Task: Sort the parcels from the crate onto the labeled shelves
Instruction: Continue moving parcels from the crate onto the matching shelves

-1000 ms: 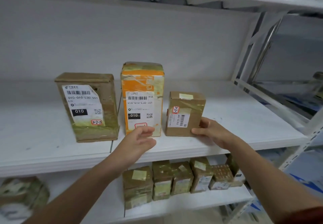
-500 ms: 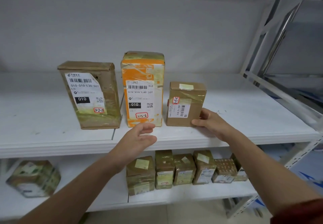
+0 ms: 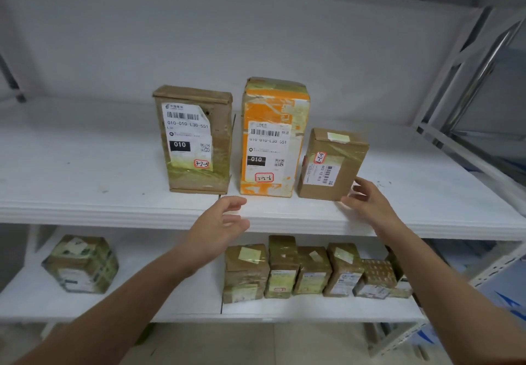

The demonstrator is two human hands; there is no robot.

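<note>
The right hand, fingers relaxed, is touching the small brown parcel, likely squaring it at the shelf front edge, while the left hand is hovering slack, empty

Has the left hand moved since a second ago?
Yes. The left hand has drawn back from the tall orange taped parcel, whose bottom label it overlapped, to the front edge of the white shelf board; it holds nothing.

Bright, even light; warped edges
</note>
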